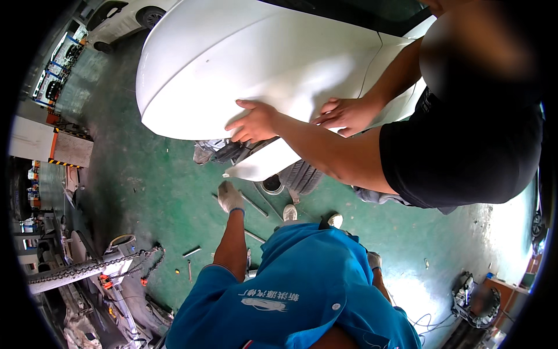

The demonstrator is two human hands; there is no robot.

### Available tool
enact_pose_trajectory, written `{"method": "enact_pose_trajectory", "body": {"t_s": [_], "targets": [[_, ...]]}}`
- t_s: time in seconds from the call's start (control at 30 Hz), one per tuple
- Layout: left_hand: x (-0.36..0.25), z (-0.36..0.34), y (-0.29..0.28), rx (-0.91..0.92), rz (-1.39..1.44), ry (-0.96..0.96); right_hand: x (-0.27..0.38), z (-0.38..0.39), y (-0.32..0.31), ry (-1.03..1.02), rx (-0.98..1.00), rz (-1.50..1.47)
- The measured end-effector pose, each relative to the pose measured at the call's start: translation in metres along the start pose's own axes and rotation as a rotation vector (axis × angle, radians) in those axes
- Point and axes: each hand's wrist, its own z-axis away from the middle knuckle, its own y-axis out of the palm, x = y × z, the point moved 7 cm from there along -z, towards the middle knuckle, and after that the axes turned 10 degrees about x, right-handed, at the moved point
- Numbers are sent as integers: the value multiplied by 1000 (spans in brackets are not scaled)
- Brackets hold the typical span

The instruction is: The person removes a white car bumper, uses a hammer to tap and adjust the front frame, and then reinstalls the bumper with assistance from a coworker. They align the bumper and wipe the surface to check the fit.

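Note:
My left hand (230, 198), in a white knit glove, is held out below the lower end of a white panel (256, 166). Its fingers are bunched; whether they hold anything is hidden. My right hand (374, 260), also gloved, hangs by my hip, partly hidden by the blue shirt, its fingers unclear. Above, a large white car body panel (244, 58) spans the view. A co-worker (465, 145) in black leans in from the right, with one hand (256, 121) spread on this panel and the other hand (343, 113) on it farther right.
A tire (303, 179) and scattered metal bars (192, 252) lie on the green floor (151, 186). At lower left are a metal beam with chains (75, 273) and stripped parts. A striped barrier (70, 151), a parked car (125, 17) and, at lower right, dark machinery (471, 302) are around.

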Motion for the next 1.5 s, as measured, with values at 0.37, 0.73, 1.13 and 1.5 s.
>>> {"method": "enact_pose_trajectory", "body": {"t_s": [0.37,0.73,1.13,1.5], "targets": [[245,77,61,728,-266,-400,132,-12,-102,152,-58,-1119],[55,59,105,943,-622,334,42,-49,-10,-53,-156,-299],[-445,162,21,1802,428,1022,87,-46,-26,127,-51,-1172],[-517,109,268,573,-1043,1207,45,18,-23,225,-160,-735]]}}
